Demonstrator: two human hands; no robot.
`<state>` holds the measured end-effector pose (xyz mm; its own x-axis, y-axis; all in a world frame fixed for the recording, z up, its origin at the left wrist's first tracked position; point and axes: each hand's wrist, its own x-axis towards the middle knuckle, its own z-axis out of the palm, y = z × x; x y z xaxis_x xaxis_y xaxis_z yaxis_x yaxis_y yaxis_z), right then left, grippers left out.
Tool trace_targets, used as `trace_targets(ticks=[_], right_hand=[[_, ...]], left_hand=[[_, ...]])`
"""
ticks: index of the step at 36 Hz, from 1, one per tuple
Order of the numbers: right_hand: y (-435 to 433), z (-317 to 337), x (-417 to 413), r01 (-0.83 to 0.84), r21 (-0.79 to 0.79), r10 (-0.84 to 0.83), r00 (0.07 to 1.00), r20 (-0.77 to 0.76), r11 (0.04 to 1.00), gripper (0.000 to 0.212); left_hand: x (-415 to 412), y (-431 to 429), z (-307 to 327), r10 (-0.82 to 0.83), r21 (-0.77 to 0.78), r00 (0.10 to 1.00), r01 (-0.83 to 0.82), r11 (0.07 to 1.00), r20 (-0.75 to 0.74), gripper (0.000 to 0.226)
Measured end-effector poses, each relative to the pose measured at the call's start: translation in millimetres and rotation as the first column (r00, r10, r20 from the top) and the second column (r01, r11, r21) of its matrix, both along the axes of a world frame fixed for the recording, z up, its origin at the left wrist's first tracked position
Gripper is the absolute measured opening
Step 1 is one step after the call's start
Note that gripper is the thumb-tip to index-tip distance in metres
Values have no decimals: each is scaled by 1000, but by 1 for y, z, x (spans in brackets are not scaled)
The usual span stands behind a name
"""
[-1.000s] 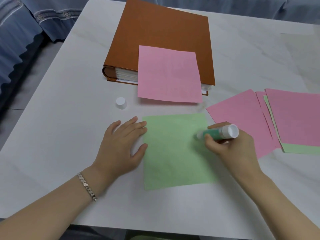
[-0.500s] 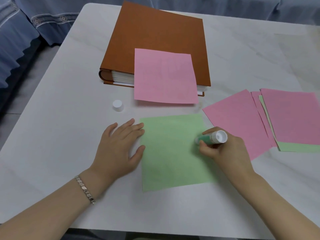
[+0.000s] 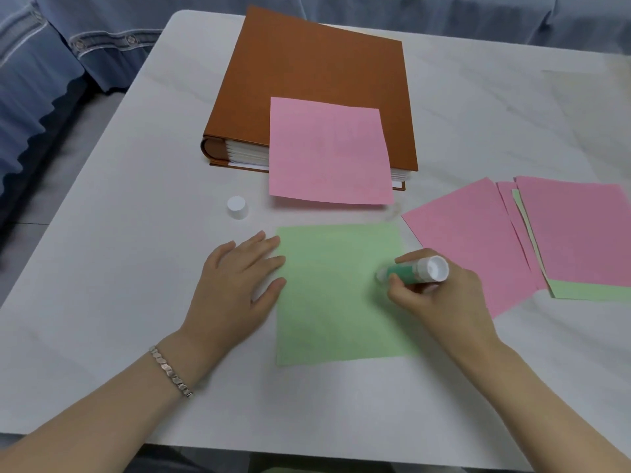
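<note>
The green sheet (image 3: 338, 302) lay flat on the table (image 3: 119, 268) right in front of me, so I could rub glue on it. The glue stick (image 3: 415, 272) was in my right hand (image 3: 440, 298). It was tipped over, with its sticky end down on the right side of the sheet and its white bottom up. My fingers and thumb were curled tight round it.

My left hand (image 3: 235, 281) was flat and open and held nothing. Its palm rested on the table and its fingertips touched the sheet's left edge, I think to stop the paper from sliding.

The cap (image 3: 237, 207) stood on the table just past my left hand, out of the way but near. A pink sheet (image 3: 329, 151) lay on the brown book (image 3: 307, 80) behind, hanging over its front edge. More pink and green sheets sat in a pile (image 3: 563, 233) to my right, easy to reach.
</note>
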<state>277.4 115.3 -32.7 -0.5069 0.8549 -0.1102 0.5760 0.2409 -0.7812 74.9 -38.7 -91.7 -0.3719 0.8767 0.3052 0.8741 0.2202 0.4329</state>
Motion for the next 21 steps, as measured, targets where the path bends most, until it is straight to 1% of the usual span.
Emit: trace_targets(ticks=[2, 6, 8, 11, 15, 17, 21], right_hand=[[-3, -2, -6, -29, -11, 30, 999, 19, 999, 14], [-7, -5, -14, -70, -3, 70, 992, 108, 998, 10], [-7, -6, -14, -79, 5, 78, 991, 113, 997, 9], [-6, -5, -13, -94, 1, 93, 989, 119, 996, 10], [-4, -4, -10, -116, 16, 113, 984, 138, 993, 9], [-2, -3, -5, -105, 8, 103, 987, 121, 994, 11], [5, -3, 8, -34, 8, 33, 995, 90, 999, 16]], left_hand=[[-1, 0, 0, -3, 7, 1000, 3, 1000, -11, 33], [-1, -1, 1, -17, -4, 1000, 17, 1000, -21, 35], [-1, -4, 2, -34, -30, 999, 33, 999, -24, 39], [-2, -7, 3, -72, -97, 992, 62, 993, -101, 44], [-3, -8, 4, -74, -117, 989, 59, 991, -125, 44], [-3, -8, 4, -75, -125, 989, 59, 990, -124, 45], [-4, -9, 4, -75, -125, 989, 59, 990, -127, 45]])
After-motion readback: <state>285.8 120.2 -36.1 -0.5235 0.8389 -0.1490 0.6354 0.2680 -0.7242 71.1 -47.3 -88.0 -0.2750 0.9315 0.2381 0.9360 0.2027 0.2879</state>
